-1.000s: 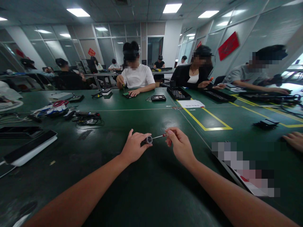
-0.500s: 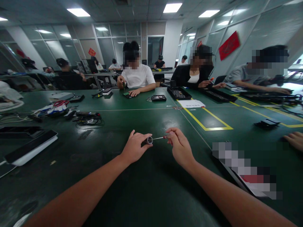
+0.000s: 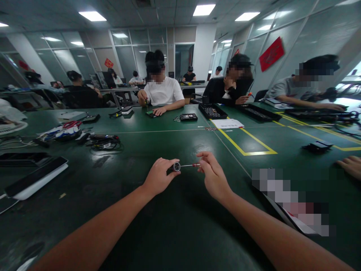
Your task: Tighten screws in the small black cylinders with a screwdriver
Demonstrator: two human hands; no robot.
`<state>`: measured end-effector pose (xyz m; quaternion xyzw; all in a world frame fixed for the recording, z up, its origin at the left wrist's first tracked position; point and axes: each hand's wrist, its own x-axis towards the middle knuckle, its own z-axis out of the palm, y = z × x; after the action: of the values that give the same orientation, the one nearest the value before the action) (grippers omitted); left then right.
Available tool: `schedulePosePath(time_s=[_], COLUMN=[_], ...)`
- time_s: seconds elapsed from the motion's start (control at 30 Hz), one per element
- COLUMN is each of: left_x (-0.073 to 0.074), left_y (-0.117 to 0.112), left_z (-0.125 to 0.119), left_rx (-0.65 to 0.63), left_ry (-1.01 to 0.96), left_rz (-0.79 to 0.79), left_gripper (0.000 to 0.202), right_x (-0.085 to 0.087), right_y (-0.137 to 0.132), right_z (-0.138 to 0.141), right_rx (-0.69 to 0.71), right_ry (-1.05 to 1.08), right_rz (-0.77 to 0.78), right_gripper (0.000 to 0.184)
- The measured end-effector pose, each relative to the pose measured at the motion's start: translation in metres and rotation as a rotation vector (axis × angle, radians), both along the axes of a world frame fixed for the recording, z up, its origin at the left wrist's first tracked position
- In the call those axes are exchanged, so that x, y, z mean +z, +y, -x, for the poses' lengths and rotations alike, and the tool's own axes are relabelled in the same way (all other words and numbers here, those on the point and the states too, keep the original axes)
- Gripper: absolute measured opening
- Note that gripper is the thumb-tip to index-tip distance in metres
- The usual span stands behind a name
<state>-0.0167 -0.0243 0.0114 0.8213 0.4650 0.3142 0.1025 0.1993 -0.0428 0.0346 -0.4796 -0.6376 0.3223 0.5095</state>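
Observation:
Between the thumb and fingers of my left hand [image 3: 158,176] is a small dark cylinder [image 3: 176,166] with a pale round rim, its open end turned toward me and to the right. My right hand [image 3: 214,174] pinches the red handle of a thin screwdriver [image 3: 194,165]. The metal shaft points left and its tip reaches the cylinder's rim; whether it goes inside I cannot tell. Both hands are just above the green table [image 3: 180,226].
On the left lie a black-and-white device [image 3: 36,177], a bundle of black cables [image 3: 104,142] and red-handled tools [image 3: 72,123]. A partly blurred flat item [image 3: 290,203] lies at right, near another person's hand [image 3: 349,165]. Black trays [image 3: 213,111] stand across the table, before seated co-workers.
The cylinder has turned slightly in my left hand, and the screwdriver lies more level. My right fingers have shifted a little on the handle. Across the table, a co-worker has raised one hand to the chin.

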Motion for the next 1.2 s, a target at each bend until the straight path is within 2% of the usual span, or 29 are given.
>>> schedulePosePath(time_s=[0.27,0.37,0.47,0.6,0.7,0.87,1.03,1.2], left_x=[0.003,0.003,0.003,0.007,0.010,0.009,0.007,0.009], left_y=[-0.001,-0.001,-0.002,-0.004,-0.003,0.000,-0.001,-0.001], left_z=[-0.003,-0.002,-0.002,-0.004,-0.004,-0.002,-0.004,-0.003], left_rx=[-0.014,-0.002,-0.005,-0.041,-0.009,0.025,0.036,0.037], left_ry=[0.013,0.004,0.013,0.059,0.097,0.106,0.085,-0.010], left_rz=[0.006,0.006,0.010,-0.015,0.000,0.035,0.054,0.091], left_gripper=[0.039,0.039,0.039,0.038,0.035,0.035,0.034,0.022], right_x=[0.001,-0.001,-0.001,-0.001,-0.003,-0.009,-0.015,-0.011], right_y=[-0.004,-0.004,0.000,0.009,0.016,0.017,0.018,0.017], right_z=[0.002,0.004,0.006,0.006,0.004,0.004,0.003,0.001], right_rx=[-0.017,0.008,0.024,-0.068,-0.100,-0.147,-0.156,-0.164], right_ry=[0.004,0.068,0.145,0.417,0.601,0.500,0.399,0.395], right_rz=[-0.021,-0.050,-0.038,0.128,0.251,0.131,0.074,0.019], right_gripper=[0.020,0.014,0.018,0.028,0.032,0.029,0.027,0.026])
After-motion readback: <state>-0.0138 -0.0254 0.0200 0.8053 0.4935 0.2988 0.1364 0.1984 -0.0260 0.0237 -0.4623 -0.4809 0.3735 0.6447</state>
